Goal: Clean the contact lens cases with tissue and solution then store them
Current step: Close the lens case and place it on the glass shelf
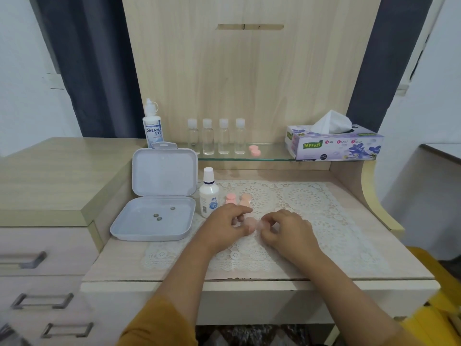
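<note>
A pale pink contact lens case (252,224) is held over the lace mat (324,221), just in front of the small solution bottle (209,196). It is pinched at its left end by the curled fingers and thumb of the left hand (225,227), and its right end is gripped by the bent fingers of the right hand (287,231); the case is blurred, so whether a cap is being turned cannot be told.

Two more lens cases are seen just right of the small solution bottle: a pink case (230,198) nearest the bottle and a peach case (245,199) beside it, both behind the hands. A fourth pink case (255,150) lies on the glass shelf (269,158), behind and above the bottle and to its right.

Left of the small solution bottle, a white storage box (139,228) is set with its lid (163,172) propped open; three small dark round things (159,216) are seen inside its base. Behind the box stands a larger solution bottle (152,126) marked "DREAM EYE". On the shelf, four small clear bottles (215,138) with white caps are lined up behind the small solution bottle. Further right, at the shelf's end, a tissue box (334,146) is placed with a white tissue (331,122) pulled up from its slot.
</note>
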A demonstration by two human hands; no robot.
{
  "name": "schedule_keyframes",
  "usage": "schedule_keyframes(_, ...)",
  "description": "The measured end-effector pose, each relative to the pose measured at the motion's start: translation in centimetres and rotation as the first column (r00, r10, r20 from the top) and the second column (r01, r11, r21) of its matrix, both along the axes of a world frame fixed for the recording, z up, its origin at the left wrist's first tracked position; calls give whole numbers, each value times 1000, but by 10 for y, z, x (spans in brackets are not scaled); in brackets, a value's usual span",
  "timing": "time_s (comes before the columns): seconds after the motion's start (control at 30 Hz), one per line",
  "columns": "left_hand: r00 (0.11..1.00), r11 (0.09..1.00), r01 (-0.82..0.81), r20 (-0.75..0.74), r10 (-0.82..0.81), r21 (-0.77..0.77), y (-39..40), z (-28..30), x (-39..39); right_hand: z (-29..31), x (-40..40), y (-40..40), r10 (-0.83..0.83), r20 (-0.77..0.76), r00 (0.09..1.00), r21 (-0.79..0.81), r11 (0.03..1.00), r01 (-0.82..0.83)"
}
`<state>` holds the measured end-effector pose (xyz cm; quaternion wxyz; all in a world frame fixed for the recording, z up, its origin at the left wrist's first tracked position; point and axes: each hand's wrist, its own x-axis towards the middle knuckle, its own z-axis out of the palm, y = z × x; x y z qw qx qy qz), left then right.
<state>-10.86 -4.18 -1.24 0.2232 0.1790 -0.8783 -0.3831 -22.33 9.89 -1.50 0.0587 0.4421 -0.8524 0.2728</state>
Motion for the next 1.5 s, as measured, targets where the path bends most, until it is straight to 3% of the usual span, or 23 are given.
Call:
schedule_keyframes(0.17, 1000, 999, 24, 0, -24, -39, 0, 0, 0, 0, 2, 2, -4, 25, 1000, -21, 1000, 5)
schedule_keyframes(0.53, 999, 997, 51, -4, -51, -58, -3, 0, -3, 6, 4, 1, 46, 255, 966, -76, 997, -27)
schedule_keyframes(1.1, 996, 996, 89, -1, -89, -21, -4, -2, -3, 1, 2, 4, 186, 187, 965, -75, 982, -175)
schedule_keyframes(1.5, 997, 995, 80, 13, -80, -58, -4, -2, -3, -2, 1, 3, 164, 256, 953, -181, 976, -120)
